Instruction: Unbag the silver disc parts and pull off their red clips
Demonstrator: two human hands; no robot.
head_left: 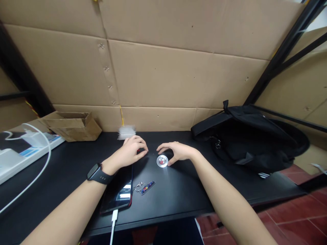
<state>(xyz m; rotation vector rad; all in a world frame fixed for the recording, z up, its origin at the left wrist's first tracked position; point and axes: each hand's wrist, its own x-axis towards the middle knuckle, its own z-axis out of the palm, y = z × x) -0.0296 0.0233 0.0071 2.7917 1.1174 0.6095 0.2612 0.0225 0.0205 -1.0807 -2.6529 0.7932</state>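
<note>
My left hand [133,149] rests on the black table [178,190], fingers curled together over something small and red that I cannot make out; a black watch is on that wrist. My right hand [176,151] hovers with fingers spread and bent just beyond a round silver disc [162,161] with a red centre, touching or almost touching its far edge. A small blurred white object [126,132] lies just behind my left hand. A phone [119,190] with a white cable plugged in lies under my left wrist. A keyring with a coloured tag [145,187] lies beside it.
A black backpack [252,136] lies at the right of the table. An open cardboard box [73,126] sits at the back left. A white power strip with a white cable [22,149] is at the far left. Cardboard sheets line the wall behind. Red floor tiles show lower right.
</note>
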